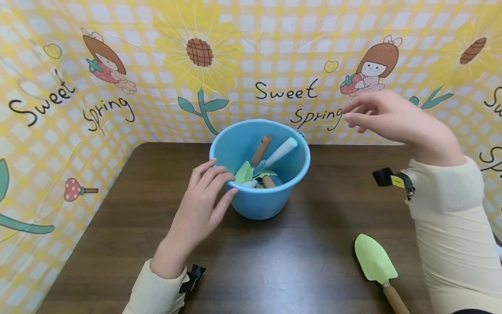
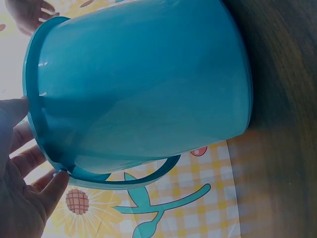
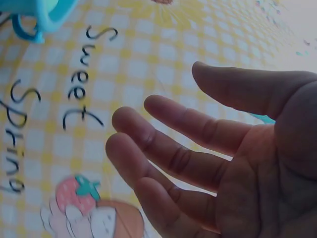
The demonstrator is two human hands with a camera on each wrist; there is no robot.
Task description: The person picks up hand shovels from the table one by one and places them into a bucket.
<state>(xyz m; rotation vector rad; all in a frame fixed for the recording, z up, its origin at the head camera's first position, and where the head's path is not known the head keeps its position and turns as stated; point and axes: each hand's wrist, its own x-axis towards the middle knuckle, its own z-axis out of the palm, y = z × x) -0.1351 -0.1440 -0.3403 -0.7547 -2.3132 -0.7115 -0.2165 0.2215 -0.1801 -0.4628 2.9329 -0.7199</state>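
A light blue bucket [image 1: 259, 205] stands upright on the table. My left hand [image 1: 204, 196] rests at its near-left rim, fingers loosely spread, fingertips right on the edge. The left wrist view shows the bucket's side [image 2: 143, 84] and its hanging handle [image 2: 133, 183], with a fingertip near where the handle joins. Inside are several small garden tools, among them a brown handle [image 1: 261, 150], a pale blue handle [image 1: 282, 151] and a light green blade [image 1: 244, 172]. My right hand [image 1: 386, 115] hovers right of the bucket with relaxed fingers, its palm [image 3: 247, 183] bare.
A light green hand trowel [image 1: 374, 257] with a wooden handle lies on the dark wooden table [image 1: 298, 270], near the front right. Behind and to the left hangs a yellow checked cloth [image 1: 259, 52] with cartoon prints.
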